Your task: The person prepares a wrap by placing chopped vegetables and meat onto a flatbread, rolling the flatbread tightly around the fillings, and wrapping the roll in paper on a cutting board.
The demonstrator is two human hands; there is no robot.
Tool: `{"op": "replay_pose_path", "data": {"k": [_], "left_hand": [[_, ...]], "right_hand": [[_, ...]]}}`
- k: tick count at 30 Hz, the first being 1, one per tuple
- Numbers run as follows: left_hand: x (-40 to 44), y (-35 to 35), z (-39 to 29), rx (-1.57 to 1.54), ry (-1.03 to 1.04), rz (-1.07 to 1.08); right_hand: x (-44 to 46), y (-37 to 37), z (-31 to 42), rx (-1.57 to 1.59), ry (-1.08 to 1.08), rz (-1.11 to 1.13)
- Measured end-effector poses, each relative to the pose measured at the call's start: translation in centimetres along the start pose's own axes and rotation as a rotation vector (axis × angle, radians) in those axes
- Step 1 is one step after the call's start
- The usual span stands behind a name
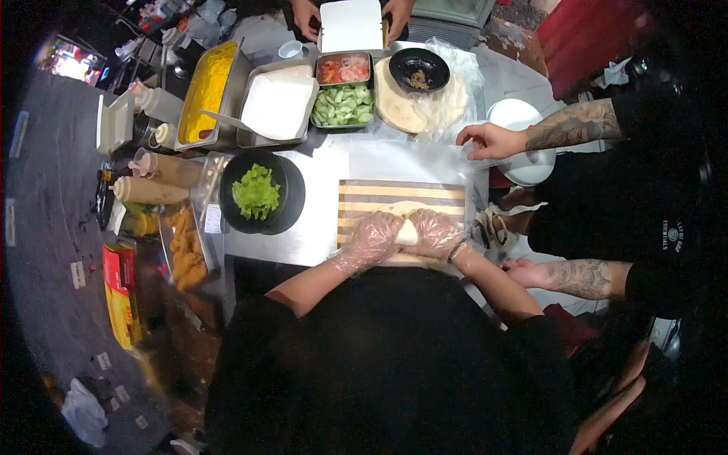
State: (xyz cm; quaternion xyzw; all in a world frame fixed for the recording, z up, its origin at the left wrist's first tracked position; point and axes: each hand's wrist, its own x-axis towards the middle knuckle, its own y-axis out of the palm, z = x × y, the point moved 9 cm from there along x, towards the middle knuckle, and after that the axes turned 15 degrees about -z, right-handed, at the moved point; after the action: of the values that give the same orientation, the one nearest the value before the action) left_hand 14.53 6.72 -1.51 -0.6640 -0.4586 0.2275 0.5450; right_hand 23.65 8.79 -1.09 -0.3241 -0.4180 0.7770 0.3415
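Observation:
On a striped wooden board point(356, 196), a pale flatbread wrap point(408, 233) lies partly rolled, with its flat edge showing behind the fold. My left hand point(374, 233), in a clear plastic glove, is curled over the left end of the wrap. The right end is gripped by my right hand point(437, 230), gloved the same way. Both palms and most fingers hide what is inside the wrap. Left of the board stands a black bowl point(227, 214) holding green lettuce point(256, 192).
Behind the board are metal trays of sliced cucumber point(343, 106) and tomato with onion point(345, 70), plus stacked flatbreads point(398, 106). Sauce bottles point(148, 189) and fried pieces point(186, 250) stand left. A co-worker's tattooed arm point(569, 123) reaches in from the right; another person holds a white box point(351, 26).

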Motion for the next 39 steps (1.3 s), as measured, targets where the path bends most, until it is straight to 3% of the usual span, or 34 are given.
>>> {"op": "replay_pose_path", "data": {"k": [1,3,8,14,16,20,22,24,26,30,32,34,36,38,39], "left_hand": [[0.5,-0.2,-0.1,-0.004,-0.006,-0.006],[0.4,0.9,0.5,-0.023,-0.135,0.217],[0.9,-1.0,-0.3,-0.071,-0.008,0.081],[0.5,-0.1,0.4,-0.119,-0.039,0.236],[0.3,-1.4,0.0,-0.189,-0.085,0.42],[-1.3,-0.5,-0.1,-0.152,-0.007,0.187],[-1.5,-1.5,-0.8,-0.056,0.094,0.022],[-2.1,-1.5,-1.5,-0.095,0.02,0.096],[-1.7,-3.5,-2.9,-0.069,0.019,0.131],[-1.7,-1.1,-2.2,-0.084,0.067,0.132],[-1.0,0.3,-1.4,-0.054,0.056,0.181],[-1.3,1.9,-0.7,-0.029,0.045,0.235],[-1.6,2.0,-1.0,-0.02,0.156,0.115],[-1.5,0.9,-1.1,0.015,0.147,0.093],[-1.5,0.4,-1.2,0.052,0.146,0.07]], "right_hand": [[-0.5,-0.6,0.4,-0.038,-0.068,-0.172],[-1.4,-0.9,1.9,-0.252,-0.221,-0.388],[-1.9,-0.3,1.9,-0.216,-0.193,-0.327],[-1.8,0.1,0.7,-0.062,-0.146,-0.242],[-1.8,-0.1,1.1,-0.024,-0.129,-0.219],[-1.2,0.6,0.8,-0.056,-0.023,-0.066],[-1.2,0.8,0.5,-0.08,-0.052,-0.116],[-1.5,1.7,-0.1,-0.103,-0.076,-0.154],[-1.6,1.0,0.6,-0.24,-0.227,-0.343],[-1.6,2.1,-0.5,-0.096,-0.143,-0.279],[-1.4,1.1,-0.4,-0.075,-0.151,-0.417],[-1.5,0.0,0.0,0.005,-0.053,-0.317],[-1.9,0.7,-0.2,0.087,0.042,-0.209],[-3.1,1.0,0.7,-0.172,-0.095,-0.364],[-3.2,2.4,-0.2,-0.185,-0.048,-0.294]]}}
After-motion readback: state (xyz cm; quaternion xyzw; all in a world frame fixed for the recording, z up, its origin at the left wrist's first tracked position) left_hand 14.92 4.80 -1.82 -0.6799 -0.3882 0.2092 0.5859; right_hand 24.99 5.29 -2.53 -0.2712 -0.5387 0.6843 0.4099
